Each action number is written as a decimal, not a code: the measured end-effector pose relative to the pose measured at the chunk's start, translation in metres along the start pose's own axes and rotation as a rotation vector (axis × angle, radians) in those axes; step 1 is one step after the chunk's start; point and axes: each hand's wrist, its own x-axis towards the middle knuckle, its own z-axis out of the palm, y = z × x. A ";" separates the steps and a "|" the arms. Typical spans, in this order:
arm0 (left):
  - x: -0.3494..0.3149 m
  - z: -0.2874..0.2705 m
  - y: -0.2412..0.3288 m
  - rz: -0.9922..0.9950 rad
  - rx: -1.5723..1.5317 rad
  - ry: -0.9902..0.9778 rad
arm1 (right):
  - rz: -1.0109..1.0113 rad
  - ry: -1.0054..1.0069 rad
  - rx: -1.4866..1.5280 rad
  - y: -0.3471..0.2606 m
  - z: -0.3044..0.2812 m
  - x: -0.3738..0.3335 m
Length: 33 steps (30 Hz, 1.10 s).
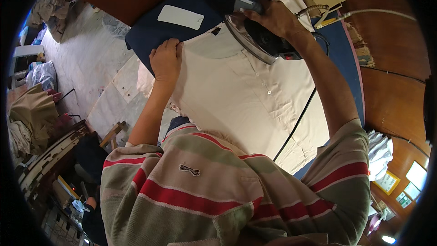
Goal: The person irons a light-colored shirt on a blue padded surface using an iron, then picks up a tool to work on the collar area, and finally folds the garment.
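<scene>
The right hand [273,18] is wrapped around the handle of an iron [255,36], which rests on the collar end of a cream shirt [241,95]. The fingers hide most of the handle, and the iron's far side is dark and hard to read. The left hand [166,59] presses on the shirt's edge with its fingers curled under, bunching the cloth; the fingertips are out of sight. The shirt lies spread on a board with a blue cover [200,0], its lower part hidden by the person's striped top [218,182]. A black cord [296,125] crosses the shirt. A white tag [180,17] lies on the blue cover.
</scene>
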 end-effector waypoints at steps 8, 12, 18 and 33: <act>-0.002 0.010 -0.009 0.025 -0.088 0.093 | 0.155 -0.055 0.257 -0.003 -0.028 -0.034; -0.004 0.007 -0.008 -0.002 -0.107 0.086 | -0.057 -0.185 0.356 -0.026 -0.033 -0.050; -0.004 0.005 -0.008 0.004 -0.109 0.057 | 0.025 -0.172 0.290 -0.040 -0.026 -0.039; 0.008 0.061 0.104 0.756 0.087 -0.377 | 0.710 -0.124 0.434 -0.057 -0.018 -0.249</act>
